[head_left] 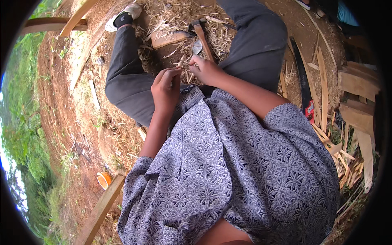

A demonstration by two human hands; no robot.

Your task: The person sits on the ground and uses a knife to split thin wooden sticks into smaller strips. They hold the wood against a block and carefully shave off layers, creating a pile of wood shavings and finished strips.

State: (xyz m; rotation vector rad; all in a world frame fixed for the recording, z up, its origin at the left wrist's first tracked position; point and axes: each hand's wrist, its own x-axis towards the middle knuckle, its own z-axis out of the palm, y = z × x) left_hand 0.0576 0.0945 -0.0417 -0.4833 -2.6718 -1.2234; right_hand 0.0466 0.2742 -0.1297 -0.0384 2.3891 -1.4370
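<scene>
Both my hands meet between my bent legs. My left hand (166, 83) is closed, its fingertips pinching a small pale sliver of wood (180, 62). Right beside it, my right hand (206, 72) is closed too, thumb and fingers pressed together; whatever they grip is too small to make out. Just beyond the right hand lies a tool with a wooden handle (204, 42) and a dark metal head (197, 24). A greyish shiny object (197, 47) rests beside the handle. Left of the tool sits a flat block of wood (170, 39).
Wood shavings (163, 18) litter the ground between my legs. To the right lie a saw with a red handle (309, 111), long wooden strips (321, 81) and stacked boards (357, 116). Wooden beams (102, 208) stand at left, near an orange object (104, 180).
</scene>
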